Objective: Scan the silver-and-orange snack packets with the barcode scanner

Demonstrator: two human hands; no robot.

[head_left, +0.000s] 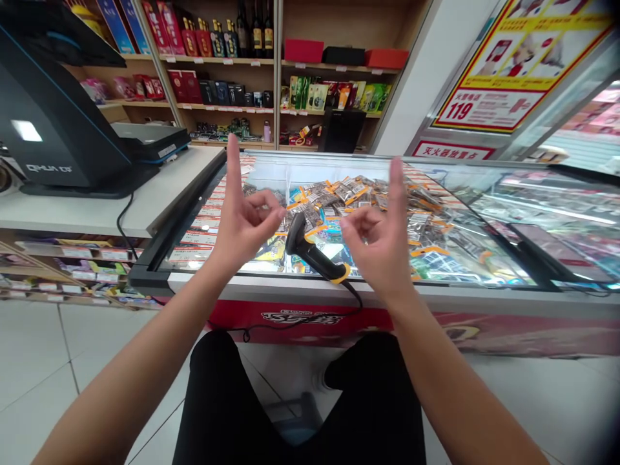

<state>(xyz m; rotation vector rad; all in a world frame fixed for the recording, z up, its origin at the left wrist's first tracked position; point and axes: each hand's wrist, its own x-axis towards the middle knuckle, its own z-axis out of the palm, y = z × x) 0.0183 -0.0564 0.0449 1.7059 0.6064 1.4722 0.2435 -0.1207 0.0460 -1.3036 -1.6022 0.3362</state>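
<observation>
Both my hands are raised in front of a glass-topped freezer (295, 287). My left hand (245, 216) points its index finger straight up, with the other fingers curled against the thumb and nothing in them. My right hand (380, 232) mirrors it: index finger up, remaining fingers folded, holding nothing. Between the two hands a black barcode scanner (312, 252) with a yellow band lies on the freezer lid, its cable dropping over the front edge. Neither hand touches it.
Under the glass lie several packaged goods (349, 194). A black till screen (58, 123) stands on the white counter (145, 206) at left. Shelves of bottles and boxes (232, 64) line the back wall. A yellow and red poster (523, 58) hangs at right. My black-clad knees (300, 400) are below.
</observation>
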